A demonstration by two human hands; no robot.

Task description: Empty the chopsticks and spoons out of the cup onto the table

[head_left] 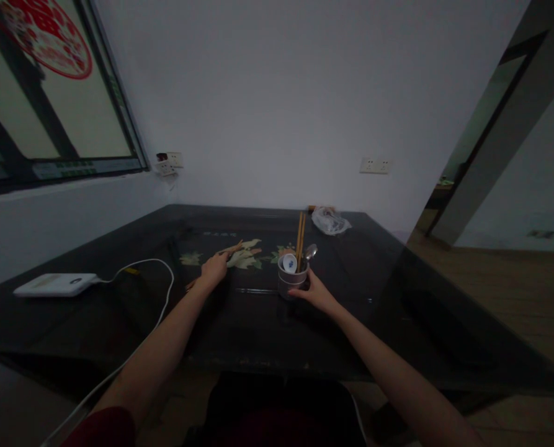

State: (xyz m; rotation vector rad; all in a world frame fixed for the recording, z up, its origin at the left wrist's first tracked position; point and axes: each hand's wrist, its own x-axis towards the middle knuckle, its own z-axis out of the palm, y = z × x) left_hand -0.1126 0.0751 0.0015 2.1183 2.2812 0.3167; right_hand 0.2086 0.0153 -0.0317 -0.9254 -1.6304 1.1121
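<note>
My left hand (214, 268) is closed around chopsticks (234, 248), whose ends stick out on both sides of the fist, low over the dark table. My right hand (317, 292) grips the side of a grey cup (286, 287) standing upright on the table. Inside the cup, wooden chopsticks (300, 239) stand up, with a white spoon with a blue mark (289, 264) at the front and a shiny metal spoon (311, 251) leaning right. How many chopsticks my left hand holds I cannot tell.
On the black table (258, 329) with a floral print, a white power bank (56, 284) lies at left, its white cable (169, 279) running under my left arm. A crumpled plastic bag (330, 220) rests near the wall. A dark flat object (446, 326) is at right.
</note>
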